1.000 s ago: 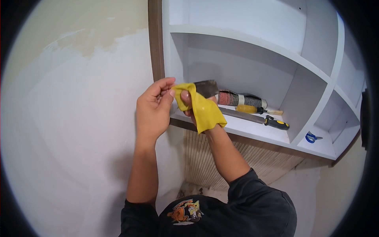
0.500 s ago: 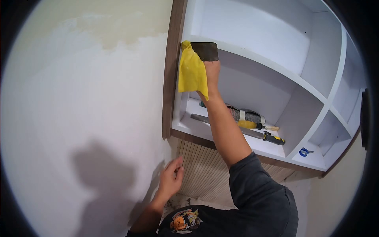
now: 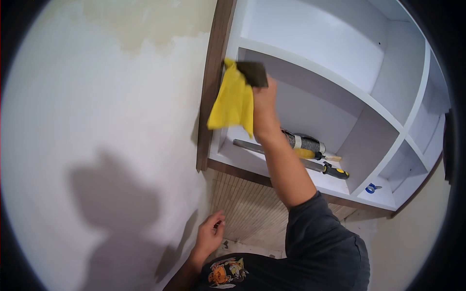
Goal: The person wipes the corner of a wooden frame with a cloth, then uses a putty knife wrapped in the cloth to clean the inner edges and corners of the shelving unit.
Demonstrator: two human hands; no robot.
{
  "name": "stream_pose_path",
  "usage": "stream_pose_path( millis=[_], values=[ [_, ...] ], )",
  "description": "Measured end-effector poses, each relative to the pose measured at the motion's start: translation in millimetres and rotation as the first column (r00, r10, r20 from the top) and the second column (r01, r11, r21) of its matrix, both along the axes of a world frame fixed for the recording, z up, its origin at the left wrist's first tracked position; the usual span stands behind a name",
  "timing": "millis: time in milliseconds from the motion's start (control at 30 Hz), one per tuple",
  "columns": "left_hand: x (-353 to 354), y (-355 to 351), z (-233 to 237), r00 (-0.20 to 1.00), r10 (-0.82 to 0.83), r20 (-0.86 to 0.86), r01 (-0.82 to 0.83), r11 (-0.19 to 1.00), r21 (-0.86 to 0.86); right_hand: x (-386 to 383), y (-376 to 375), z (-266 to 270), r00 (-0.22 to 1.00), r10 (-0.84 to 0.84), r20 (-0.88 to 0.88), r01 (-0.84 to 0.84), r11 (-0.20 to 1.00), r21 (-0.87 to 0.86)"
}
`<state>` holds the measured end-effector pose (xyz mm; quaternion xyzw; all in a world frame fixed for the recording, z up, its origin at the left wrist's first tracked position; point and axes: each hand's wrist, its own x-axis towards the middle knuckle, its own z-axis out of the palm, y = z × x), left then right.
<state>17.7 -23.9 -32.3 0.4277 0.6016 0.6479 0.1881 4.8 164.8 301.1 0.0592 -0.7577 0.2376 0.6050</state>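
My right hand [image 3: 264,104] is raised against the front edge of a white shelf board [image 3: 310,60], gripping a dark flat scraper blade [image 3: 252,72] together with a yellow cloth [image 3: 233,99] that hangs down from it. My left hand [image 3: 209,235] is low, near the wall and the ribbed panel [image 3: 247,208], fingers loosely apart and holding nothing.
The white shelf unit has a brown wooden side edge [image 3: 213,87]. On the lower shelf lie a long file with a black and yellow handle [image 3: 335,170], a taped roll [image 3: 303,142] and a yellow-handled tool [image 3: 307,153]. Blue scissors [image 3: 371,187] lie on the right compartment. White wall [image 3: 97,126] fills the left.
One second ago both hands held the cloth and blade in front of the lower shelf. The right hand rose to the upper shelf edge with them; the left hand dropped to the wall.
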Motion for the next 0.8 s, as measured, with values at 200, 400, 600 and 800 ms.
stream_pose_path(
  millis=[200, 400, 600, 800],
  values=[
    [4.0, 0.9, 0.3, 0.999, -0.045, 0.008, 0.045, 0.999, 0.006, 9.8, -18.7, -6.2, 0.993, 0.117, 0.019, -0.101, 0.917, -0.385],
    [5.6, 1.7, 17.2, 0.997, -0.073, 0.017, 0.073, 0.997, -0.011, -4.1, -12.4, -3.1, 0.999, -0.039, -0.015, 0.036, 0.985, -0.169],
    [3.8, -2.3, 11.9, 0.997, -0.058, 0.058, 0.057, 0.998, 0.012, 10.6, -23.9, -9.5, 0.996, 0.085, 0.014, -0.073, 0.919, -0.388],
    [3.2, 2.5, 10.6, 0.996, -0.077, 0.033, 0.076, 0.997, 0.009, 2.6, -9.3, 1.6, 0.995, -0.097, 0.016, 0.098, 0.989, -0.106]
  ],
)
